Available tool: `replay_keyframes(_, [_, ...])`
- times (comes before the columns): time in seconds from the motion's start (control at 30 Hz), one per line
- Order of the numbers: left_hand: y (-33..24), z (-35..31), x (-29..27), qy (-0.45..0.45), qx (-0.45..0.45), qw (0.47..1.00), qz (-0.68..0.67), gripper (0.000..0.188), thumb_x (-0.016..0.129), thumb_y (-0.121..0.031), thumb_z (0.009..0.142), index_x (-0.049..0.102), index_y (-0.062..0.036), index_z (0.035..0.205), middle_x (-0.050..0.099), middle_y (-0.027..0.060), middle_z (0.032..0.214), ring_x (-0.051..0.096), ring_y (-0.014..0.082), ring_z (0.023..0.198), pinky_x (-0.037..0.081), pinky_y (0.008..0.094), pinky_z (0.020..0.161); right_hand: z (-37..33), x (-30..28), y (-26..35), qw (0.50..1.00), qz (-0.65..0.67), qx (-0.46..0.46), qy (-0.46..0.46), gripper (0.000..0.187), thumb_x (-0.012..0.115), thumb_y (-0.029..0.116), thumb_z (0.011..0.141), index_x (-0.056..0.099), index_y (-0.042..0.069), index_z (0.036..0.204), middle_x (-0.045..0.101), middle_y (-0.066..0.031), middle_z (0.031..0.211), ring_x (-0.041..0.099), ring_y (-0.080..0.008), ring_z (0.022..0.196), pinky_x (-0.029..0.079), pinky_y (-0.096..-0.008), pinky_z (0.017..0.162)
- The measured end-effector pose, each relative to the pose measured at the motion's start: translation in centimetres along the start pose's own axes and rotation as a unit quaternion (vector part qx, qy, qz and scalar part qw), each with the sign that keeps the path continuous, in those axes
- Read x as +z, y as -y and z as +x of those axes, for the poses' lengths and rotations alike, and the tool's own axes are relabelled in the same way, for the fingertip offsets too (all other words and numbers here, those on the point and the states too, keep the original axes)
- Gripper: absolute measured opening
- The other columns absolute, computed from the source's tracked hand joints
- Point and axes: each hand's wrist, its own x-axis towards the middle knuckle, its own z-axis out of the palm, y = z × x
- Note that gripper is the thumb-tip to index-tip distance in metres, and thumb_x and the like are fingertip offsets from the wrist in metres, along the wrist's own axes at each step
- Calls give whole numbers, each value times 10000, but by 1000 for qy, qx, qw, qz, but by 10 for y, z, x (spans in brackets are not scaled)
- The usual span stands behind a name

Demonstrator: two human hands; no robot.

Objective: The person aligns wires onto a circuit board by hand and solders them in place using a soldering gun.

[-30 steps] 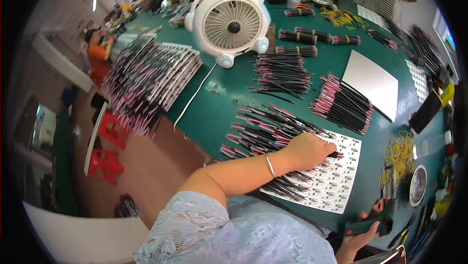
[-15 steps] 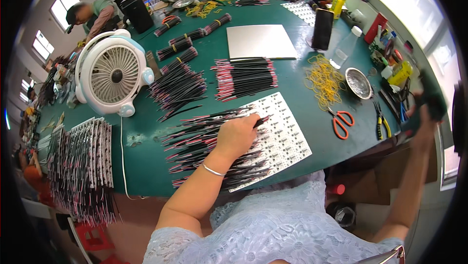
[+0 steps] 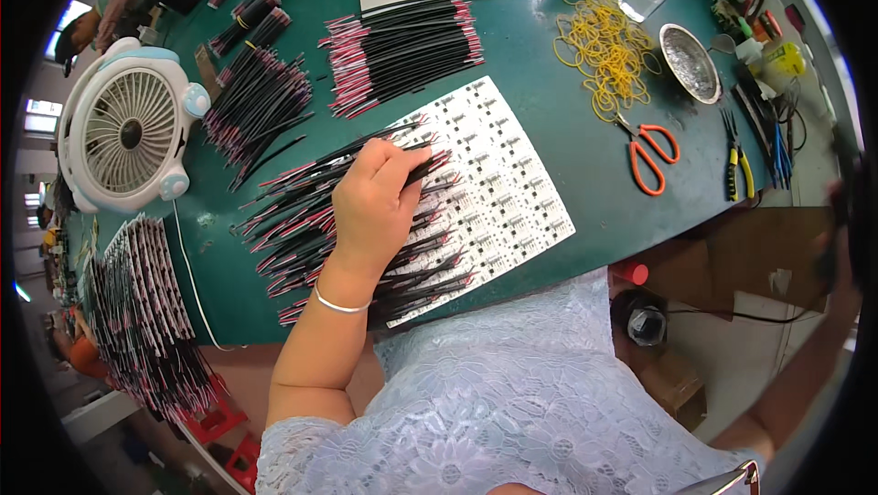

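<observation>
Left hand: We see it back upward, fingers curled almost into a fist, thumb and fingertips pinched around a small bunch of wires whose ends poke out to the right.
Right hand: It sits out at the dark right rim, past the table's near edge, too blurred for us to tell whether it holds anything.
Black-and-red wires: They fan out near the middle of the table's near edge, right ends over the white sheet, left ends over green tabletop. We judge them light and bendy, slick-coated, likely to tangle; a pinch near the right ends should control them best.
White sheet: Thin, flat, dotted with small dark parts, its near corner just beside the table's near edge. We expect it to be stiff, its parts and any joints fragile, so its bare right border makes the safer hold. Under the hand, we cannot tell whether wires and sheet are joined.
Green table: Its surface shows between the sheet's right edge and the orange scissors, giving us sideways room; the near edge leaves little.
Far side: Neatly laid wires lie just beyond the sheet, limiting reach there.
Near left corner: Stacked boards trail wires over the edge; a white fan stands behind.
</observation>
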Motion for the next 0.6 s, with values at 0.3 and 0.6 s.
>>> replay_keyframes(0.3, [-26,16,-17,132,40,986,98,236,652,-23,714,677,-86,940,543,48,813,588,223,656,478,329,547,-80,183,5,807,514,288,-34,468,587,290,884,496,-87,1146,619,-199,1028,585,-184,569,465,-271,503])
replay_keyframes(0.6, [-12,2,5,175,4,981,84,138,641,-88,774,662,-89,911,542,56,783,581,232,637,460,350,514,-78,211,-4,762,562,309,93,588,664,238,823,434,-78,1261,604,-211,1069,598,-208,607,482,-323,551])
